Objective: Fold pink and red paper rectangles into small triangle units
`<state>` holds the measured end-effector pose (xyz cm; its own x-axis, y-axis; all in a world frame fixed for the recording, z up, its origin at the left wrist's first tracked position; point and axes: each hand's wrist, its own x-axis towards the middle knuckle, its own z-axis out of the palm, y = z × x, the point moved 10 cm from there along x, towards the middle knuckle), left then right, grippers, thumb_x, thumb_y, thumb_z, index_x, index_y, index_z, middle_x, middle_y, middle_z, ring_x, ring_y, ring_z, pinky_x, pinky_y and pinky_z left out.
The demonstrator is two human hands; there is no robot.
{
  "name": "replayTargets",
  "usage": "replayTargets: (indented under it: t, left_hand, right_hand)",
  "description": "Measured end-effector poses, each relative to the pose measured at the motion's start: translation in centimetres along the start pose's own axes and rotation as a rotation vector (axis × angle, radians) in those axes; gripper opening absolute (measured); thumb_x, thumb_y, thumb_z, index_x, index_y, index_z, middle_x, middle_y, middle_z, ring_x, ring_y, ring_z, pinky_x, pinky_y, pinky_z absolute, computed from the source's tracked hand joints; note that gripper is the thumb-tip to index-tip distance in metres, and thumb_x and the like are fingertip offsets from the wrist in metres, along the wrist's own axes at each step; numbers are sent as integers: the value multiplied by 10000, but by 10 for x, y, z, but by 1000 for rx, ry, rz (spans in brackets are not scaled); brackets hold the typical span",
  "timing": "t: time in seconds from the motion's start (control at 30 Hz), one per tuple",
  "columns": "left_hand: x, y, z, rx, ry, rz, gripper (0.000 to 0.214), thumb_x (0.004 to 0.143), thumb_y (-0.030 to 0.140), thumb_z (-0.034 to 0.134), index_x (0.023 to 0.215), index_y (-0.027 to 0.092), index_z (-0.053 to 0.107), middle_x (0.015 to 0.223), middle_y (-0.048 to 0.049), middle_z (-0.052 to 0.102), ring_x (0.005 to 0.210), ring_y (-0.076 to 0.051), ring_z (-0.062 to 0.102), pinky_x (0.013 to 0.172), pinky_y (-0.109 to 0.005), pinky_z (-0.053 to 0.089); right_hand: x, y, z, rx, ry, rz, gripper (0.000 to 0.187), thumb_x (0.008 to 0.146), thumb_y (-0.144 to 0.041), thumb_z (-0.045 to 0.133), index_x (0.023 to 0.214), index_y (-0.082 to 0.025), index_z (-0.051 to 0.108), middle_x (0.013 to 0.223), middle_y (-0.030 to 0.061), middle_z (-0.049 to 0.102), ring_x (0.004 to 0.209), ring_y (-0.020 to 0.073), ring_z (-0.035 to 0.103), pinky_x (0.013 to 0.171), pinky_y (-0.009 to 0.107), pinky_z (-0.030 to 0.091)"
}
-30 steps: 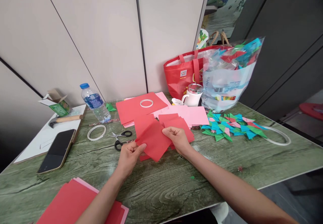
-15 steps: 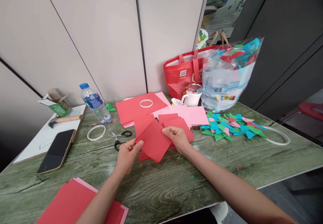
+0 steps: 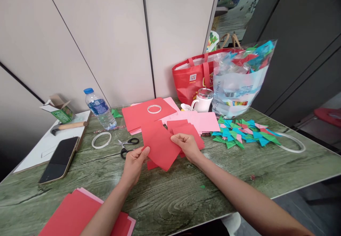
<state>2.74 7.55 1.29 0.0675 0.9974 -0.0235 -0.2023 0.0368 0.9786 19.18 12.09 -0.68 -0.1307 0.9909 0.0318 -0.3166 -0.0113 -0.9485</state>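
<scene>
Holding one flat, matte red paper sheet over the middle of the green wood-grained table, with one corner toward the near edge, partly covering more red paper behind. Pinching its left side with the left hand, thumb over the edge and fingers curled inward, nearly closed; gripping its upper right side with the right hand, thumb and forefinger together, other fingers bent. Showing no clear crease across the sheet, so probably at an early stage with this one. Hard to tell its upper outline from the red beyond.

Counting as already folded, by look, a loose heap of pointed green, blue, pink and red paper pieces at right, plus similar ones inside the clear-and-white plastic bag behind. Counting as unfolded, smaller red paper sheets just beside the right hand, pale pink sheets beyond, larger red sheets under a thin white ring, and a red-and-pink stack at near left. Apparently leaving plenty undone.
</scene>
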Motion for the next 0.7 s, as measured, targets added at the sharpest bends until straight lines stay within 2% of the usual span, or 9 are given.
replayTargets:
  t: [0.17,0.37,0.47,0.6,0.7]
  left_hand:
    - [2,-4,-4,7,18,-33,485,679,379,653,1113,170,597,996,-109,675,848,-248,632,672,-329,521]
    - [3,-4,-4,90,15,-11,580,690,403,631,1205,160,518,1073,-113,642,909,-253,612,697,-316,519]
    - [2,-1,-5,148,7,19,648,686,361,647,1274,192,433,1119,-104,621,990,-249,582,776,-318,491]
    - [-2,8,6,280,-104,86,505,717,300,621,1206,234,515,1260,-71,518,1153,-234,467,939,-322,376]
    - [-5,6,18,451,-248,55,380,731,291,599,1105,228,607,1188,-69,580,1114,-244,498,971,-344,327]
  right_hand:
    - [0,-1,1,-33,-19,5,274,606,-429,688,669,-164,653,660,17,675,578,153,589,555,269,443]
    - [1,1,-1,-52,-42,-12,253,639,-417,670,674,-168,651,662,9,674,571,144,586,548,261,439]
    - [2,1,0,-70,-64,-18,242,656,-404,661,671,-163,648,651,6,671,560,132,580,545,251,436]
    - [-1,4,9,-154,-148,25,262,649,-411,660,667,-150,648,631,9,661,551,128,569,534,246,422]
    - [-3,6,14,-253,-196,32,271,663,-412,644,666,-141,649,613,9,645,536,117,545,508,231,396]
